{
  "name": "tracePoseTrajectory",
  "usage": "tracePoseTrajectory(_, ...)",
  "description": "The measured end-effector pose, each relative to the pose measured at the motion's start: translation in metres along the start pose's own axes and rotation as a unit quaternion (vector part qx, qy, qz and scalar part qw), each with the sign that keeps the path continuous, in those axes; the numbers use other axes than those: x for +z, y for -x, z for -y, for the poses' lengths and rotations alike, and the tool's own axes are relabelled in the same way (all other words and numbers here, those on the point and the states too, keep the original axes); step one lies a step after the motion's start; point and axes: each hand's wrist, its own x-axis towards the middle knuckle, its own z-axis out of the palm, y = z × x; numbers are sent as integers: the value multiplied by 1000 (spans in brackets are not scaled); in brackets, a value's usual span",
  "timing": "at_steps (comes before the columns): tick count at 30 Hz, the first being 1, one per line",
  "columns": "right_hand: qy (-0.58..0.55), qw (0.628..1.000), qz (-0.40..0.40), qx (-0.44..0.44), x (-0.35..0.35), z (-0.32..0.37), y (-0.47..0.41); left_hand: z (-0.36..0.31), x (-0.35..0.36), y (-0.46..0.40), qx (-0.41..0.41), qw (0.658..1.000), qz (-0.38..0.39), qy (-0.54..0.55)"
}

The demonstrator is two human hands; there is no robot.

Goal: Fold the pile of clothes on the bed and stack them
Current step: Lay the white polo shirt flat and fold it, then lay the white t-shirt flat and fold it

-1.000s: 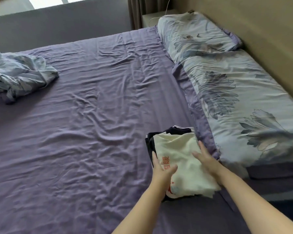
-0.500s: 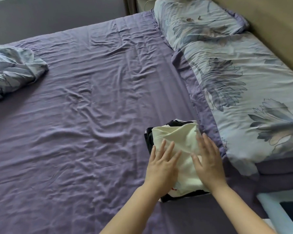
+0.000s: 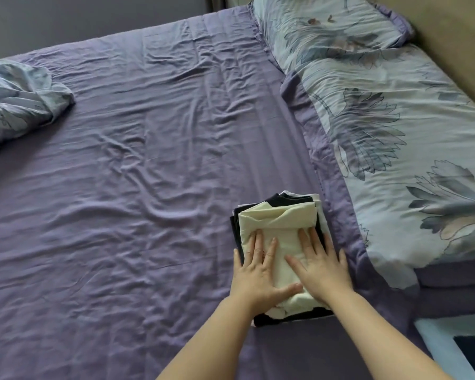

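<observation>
The task looks close to finished, judging by how things lie: a neat stack of folded clothes (image 3: 279,259) sits on the purple bed sheet (image 3: 148,187), near the bed's right side and just beside the floral duvet (image 3: 395,133). On top lies a cream folded garment (image 3: 277,223), and beneath it the edges of dark navy or black pieces and a sliver of white fabric show at the far and near ends; how many items the stack holds cannot be counted from here. Both hands lie flat on the cream garment with fingers straight and spread, gripping nothing: the left hand (image 3: 258,272) presses its left half and the right hand (image 3: 320,270) its right half, thumbs pointing inward, which reads as smoothing or pressing the top piece down. No loose pile of unfolded clothing shows anywhere on the sheet. The one crumpled thing is a bundle of pale blue patterned fabric (image 3: 19,105) at the far left, well apart from the stack; it resembles the bedding, so whether it counts as clothing still to fold cannot be told. No basket, drawer or other container is in view. A floral pillow (image 3: 327,26) lies at the bed's far right corner.
</observation>
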Motion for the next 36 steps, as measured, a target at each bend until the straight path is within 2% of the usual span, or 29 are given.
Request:
tracePoseTrajectory(4,-13,999,24,23,-25,15,16,-12,-34,5,-21,997,77,0)
tracePoseTrajectory(9,4,1000,-27,7,-42,35,73,-29,-68,58,-85,995,-20,42)
tracePoseTrajectory(15,-15,996,-52,-73,-48,73,164,-17,-85,163,-185,977,6,109)
tracePoseTrajectory(22,22,987,-8,-162,-36,144,269,12,-102,289,-245,959,-10,143)
tracePoseTrajectory(26,51,974,-13,-222,-25,191,329,35,-111,366,-250,951,-41,178)
tracePoseTrajectory(36,81,942,-33,-325,38,322,494,140,-96,594,-297,930,-123,181)
